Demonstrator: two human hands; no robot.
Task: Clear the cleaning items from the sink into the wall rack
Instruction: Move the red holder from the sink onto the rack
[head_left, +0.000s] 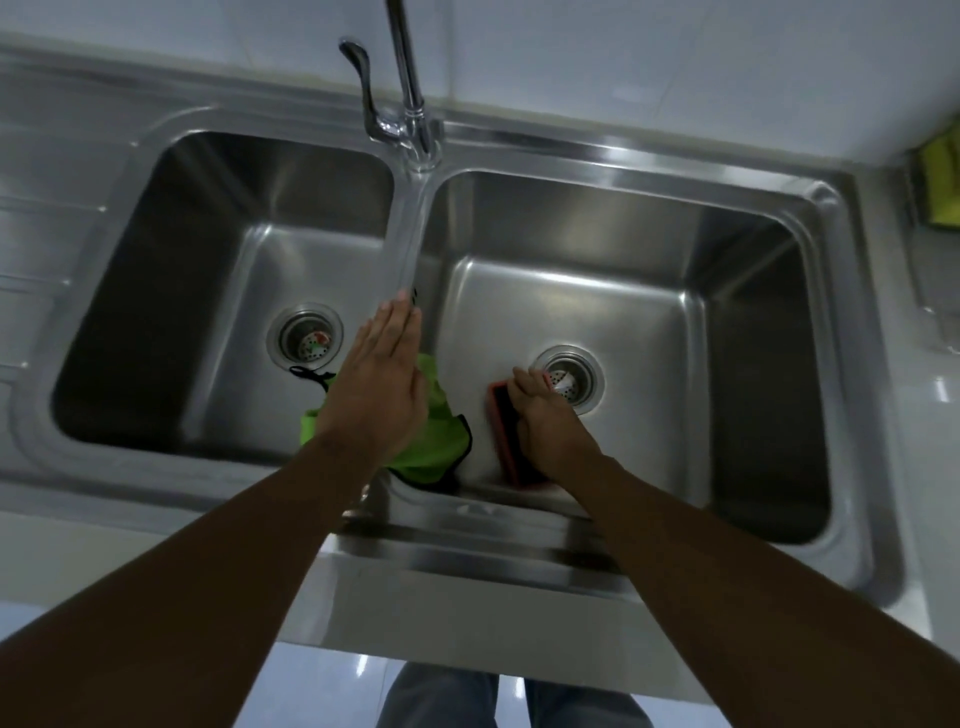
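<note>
A green cloth (434, 447) with a black edge is draped over the divider of the steel double sink (810, 218), near the front. My left hand (376, 384) hovers flat above the cloth, fingers straight and together, holding nothing. A red and black scrubbing block (506, 431) stands on edge in the right basin next to the drain (571, 376). My right hand (545, 415) is curled around that block from its right side.
A chrome tap (410, 98) with a lever rises at the back between the basins. The left basin holds only its drain (306, 338). A yellow-green item (943, 182) sits at the right edge on the counter. No wall rack is in sight.
</note>
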